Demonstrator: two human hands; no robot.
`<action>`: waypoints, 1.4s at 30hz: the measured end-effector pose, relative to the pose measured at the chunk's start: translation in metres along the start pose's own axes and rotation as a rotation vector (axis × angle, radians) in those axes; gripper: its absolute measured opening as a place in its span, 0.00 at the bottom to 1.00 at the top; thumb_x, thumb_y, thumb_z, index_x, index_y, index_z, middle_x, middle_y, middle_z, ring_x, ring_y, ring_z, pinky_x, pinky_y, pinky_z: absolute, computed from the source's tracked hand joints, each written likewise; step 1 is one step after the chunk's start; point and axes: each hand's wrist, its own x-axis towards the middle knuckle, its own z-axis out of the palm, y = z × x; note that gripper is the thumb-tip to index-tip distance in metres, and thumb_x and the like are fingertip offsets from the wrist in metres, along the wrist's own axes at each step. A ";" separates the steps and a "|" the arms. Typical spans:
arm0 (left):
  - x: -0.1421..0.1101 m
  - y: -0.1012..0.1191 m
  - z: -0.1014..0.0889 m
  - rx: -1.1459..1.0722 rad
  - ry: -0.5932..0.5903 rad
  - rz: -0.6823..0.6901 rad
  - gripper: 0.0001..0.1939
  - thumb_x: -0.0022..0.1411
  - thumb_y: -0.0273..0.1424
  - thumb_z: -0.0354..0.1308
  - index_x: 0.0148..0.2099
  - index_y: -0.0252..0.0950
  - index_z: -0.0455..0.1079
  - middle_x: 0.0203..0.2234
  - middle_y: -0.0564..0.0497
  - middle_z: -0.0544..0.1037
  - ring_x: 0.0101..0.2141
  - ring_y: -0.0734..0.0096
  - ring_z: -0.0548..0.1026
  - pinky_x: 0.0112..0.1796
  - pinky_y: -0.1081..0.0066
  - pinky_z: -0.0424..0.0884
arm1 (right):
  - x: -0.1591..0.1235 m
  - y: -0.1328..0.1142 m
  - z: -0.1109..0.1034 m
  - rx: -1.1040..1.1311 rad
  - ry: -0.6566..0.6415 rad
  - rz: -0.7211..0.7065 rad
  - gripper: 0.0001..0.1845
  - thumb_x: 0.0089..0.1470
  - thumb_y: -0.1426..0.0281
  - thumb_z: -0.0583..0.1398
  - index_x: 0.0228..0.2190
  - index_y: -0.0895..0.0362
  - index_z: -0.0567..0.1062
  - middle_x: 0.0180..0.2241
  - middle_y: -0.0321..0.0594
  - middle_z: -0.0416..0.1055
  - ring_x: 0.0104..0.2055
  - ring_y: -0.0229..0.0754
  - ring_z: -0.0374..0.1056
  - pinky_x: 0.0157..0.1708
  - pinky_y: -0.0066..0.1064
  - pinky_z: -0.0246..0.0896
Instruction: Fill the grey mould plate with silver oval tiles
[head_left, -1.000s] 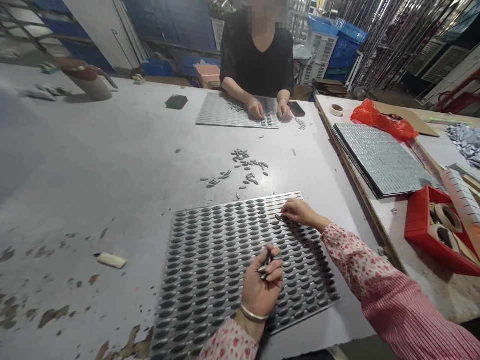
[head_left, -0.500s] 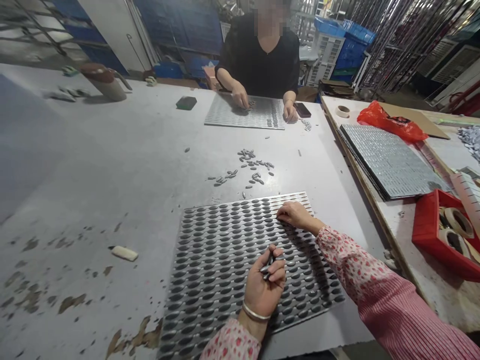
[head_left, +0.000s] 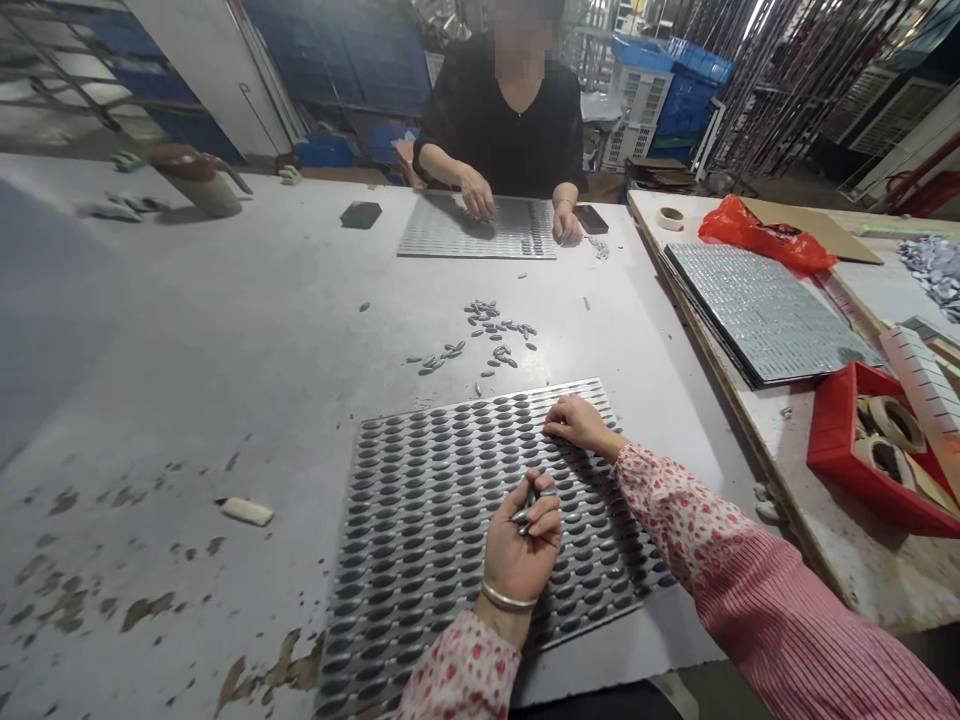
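Observation:
In front of me lies a silver board [head_left: 594, 391] with rows of oval slots, most of them filled with dark grey oval pieces [head_left: 424, 520]. My left hand [head_left: 523, 555] hovers palm up over the board, its fingers curled round a few shiny grey oval pieces [head_left: 521, 517]. At the board's upper right, my right hand [head_left: 577, 422] has its fingertips pressed together at the slots; whatever is between them is hidden. Beyond the board, loose oval pieces [head_left: 484, 312] are scattered on the white table [head_left: 247, 380].
Across the table a person in black [head_left: 499, 120] works on another slotted board [head_left: 427, 240]. To the left lie a white pointed stick [head_left: 247, 511] and a jug [head_left: 199, 180]. On the right-hand table are stacked boards [head_left: 765, 310], a red bag [head_left: 757, 240] and a red bin of tape rolls [head_left: 832, 440].
The whole view has shifted slightly. My right hand stays at the board's upper right, and my left hand still holds its oval pieces. The person opposite has moved a hand slightly over their board.

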 end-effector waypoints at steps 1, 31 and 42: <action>0.000 0.000 0.001 -0.011 -0.002 0.005 0.10 0.65 0.24 0.43 0.35 0.31 0.64 0.26 0.52 0.63 0.17 0.89 0.59 0.15 0.87 0.57 | -0.001 -0.004 -0.002 0.012 0.014 0.005 0.07 0.51 0.66 0.63 0.27 0.56 0.76 0.29 0.38 0.69 0.36 0.40 0.61 0.38 0.30 0.53; 0.036 -0.031 -0.005 0.662 0.250 0.134 0.14 0.48 0.35 0.66 0.34 0.31 0.70 0.24 0.53 0.70 0.18 0.85 0.63 0.15 0.84 0.56 | -0.102 -0.040 -0.037 1.076 0.122 0.254 0.14 0.45 0.62 0.65 0.30 0.58 0.72 0.28 0.36 0.69 0.30 0.36 0.64 0.31 0.28 0.60; 0.043 -0.025 0.000 0.491 0.316 0.128 0.06 0.59 0.21 0.53 0.37 0.27 0.71 0.32 0.43 0.75 0.30 0.74 0.74 0.31 0.75 0.74 | -0.066 0.019 -0.029 0.445 0.243 0.309 0.15 0.54 0.61 0.55 0.28 0.58 0.75 0.26 0.36 0.71 0.29 0.38 0.65 0.29 0.27 0.58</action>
